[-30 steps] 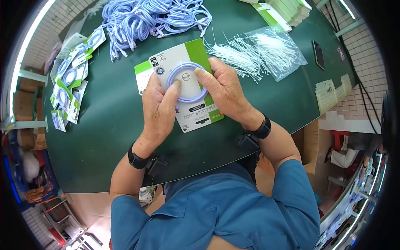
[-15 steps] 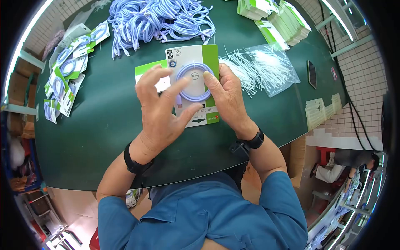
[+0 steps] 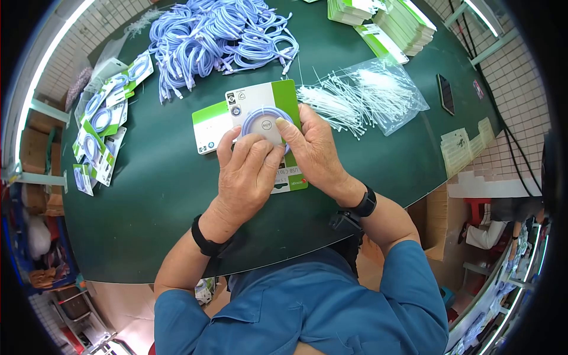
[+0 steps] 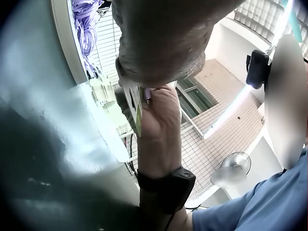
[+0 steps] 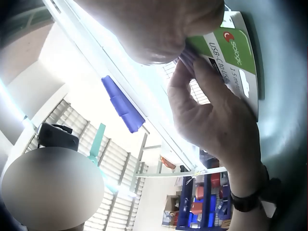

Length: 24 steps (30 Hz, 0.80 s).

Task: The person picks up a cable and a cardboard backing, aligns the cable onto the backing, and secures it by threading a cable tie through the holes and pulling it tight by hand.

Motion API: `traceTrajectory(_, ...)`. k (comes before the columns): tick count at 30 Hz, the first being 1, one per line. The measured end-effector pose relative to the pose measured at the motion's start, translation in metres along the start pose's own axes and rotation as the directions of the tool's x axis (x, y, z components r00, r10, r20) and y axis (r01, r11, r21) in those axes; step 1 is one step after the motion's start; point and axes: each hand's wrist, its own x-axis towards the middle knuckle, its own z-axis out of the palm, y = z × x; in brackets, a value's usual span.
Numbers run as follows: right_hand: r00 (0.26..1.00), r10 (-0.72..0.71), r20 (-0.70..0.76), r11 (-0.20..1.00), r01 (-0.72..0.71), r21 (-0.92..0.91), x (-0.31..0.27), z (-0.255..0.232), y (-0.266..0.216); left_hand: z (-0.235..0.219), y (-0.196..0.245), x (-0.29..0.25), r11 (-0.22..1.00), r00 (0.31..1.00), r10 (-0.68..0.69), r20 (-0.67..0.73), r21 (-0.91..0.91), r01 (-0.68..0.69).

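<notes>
My right hand (image 3: 318, 148) grips a white-and-green cable package card (image 3: 285, 93) by its right edge, thumb on the front. A coiled lilac USB cable (image 3: 264, 110) lies against the card's face, around a printed circle. At the lower left of the coil is my left hand (image 3: 244, 177), its fingers bent over the card. The right wrist view shows its thumb and forefinger pinching the cable (image 5: 187, 57); the cable's plug is hidden there. Another green-and-white card (image 3: 211, 129) lies on the table, partly behind the held one.
A heap of lilac cables (image 3: 207, 41) lies at the back. To the right, white cable ties (image 3: 378, 89) spill from a clear bag. Stacked cards (image 3: 408, 26) stand at the back right, near a phone (image 3: 445, 94). Carded cables (image 3: 97, 121) pile up on the left.
My left hand let go of the card's left side, lifted with spread fingers, then came down onto the lower left of the coil. The right hand kept its grip on the card.
</notes>
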Motion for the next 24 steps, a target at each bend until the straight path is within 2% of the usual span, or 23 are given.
traceTrajectory(9, 1.0, 0.004, -0.026, 0.996, -0.001, 0.092, 0.0, 0.007, 0.008, 0.004, -0.008, -0.003, 0.998, 1.0, -0.014, -0.025, -0.068, 0.012)
traceTrajectory(13, 1.0, 0.023, -0.013, 0.993, -0.021, 0.119, 0.001, 0.006, 0.004, 0.003, -0.015, -0.005, 0.991, 0.999, 0.025, -0.029, -0.132, -0.029)
traceTrajectory(16, 1.0, 0.031, -0.004, 0.992, -0.03, 0.12, 0.006, -0.001, 0.006, -0.009, -0.016, 0.004, 0.969, 0.983, -0.165, -0.084, -0.2, 0.146)
traceTrajectory(17, 0.999, 0.034, -0.008, 0.989, -0.033, 0.142, 0.008, -0.003, 0.004, -0.009, -0.016, 0.004, 0.97, 0.985, -0.154, -0.076, -0.201, 0.136)
traceTrajectory(18, 0.999, 0.039, -0.011, 0.986, -0.036, 0.164, 0.009, -0.006, 0.003, -0.008, -0.016, 0.004, 0.866, 0.929, -0.363, -0.073, -0.395, 0.308)
traceTrajectory(19, 0.999, 0.043, -0.016, 0.982, -0.039, 0.187, 0.009, -0.008, 0.002, -0.006, -0.015, 0.004, 0.694, 0.833, -0.553, -0.023, -0.567, 0.445)
traceTrajectory(20, 0.998, 0.046, -0.03, 0.98, -0.039, 0.196, 0.008, -0.009, 0.001, -0.006, -0.014, 0.003, 0.467, 0.704, -0.706, 0.07, -0.702, 0.538)
traceTrajectory(21, 0.999, 0.047, -0.012, 0.983, -0.044, 0.177, 0.007, -0.01, 0.0, -0.006, -0.015, 0.003, 0.472, 0.714, -0.696, 0.079, -0.698, 0.538)
traceTrajectory(22, 0.999, 0.046, 0.008, 0.986, -0.047, 0.159, 0.007, -0.011, -0.002, -0.009, -0.019, 0.002, 0.28, 0.66, -0.704, 0.263, -0.751, 0.598)
traceTrajectory(24, 0.999, 0.038, 0.018, 0.988, -0.04, 0.149, 0.007, -0.012, -0.001, -0.012, -0.025, 0.001, -0.12, 0.525, -0.601, 0.603, -0.718, 0.686)
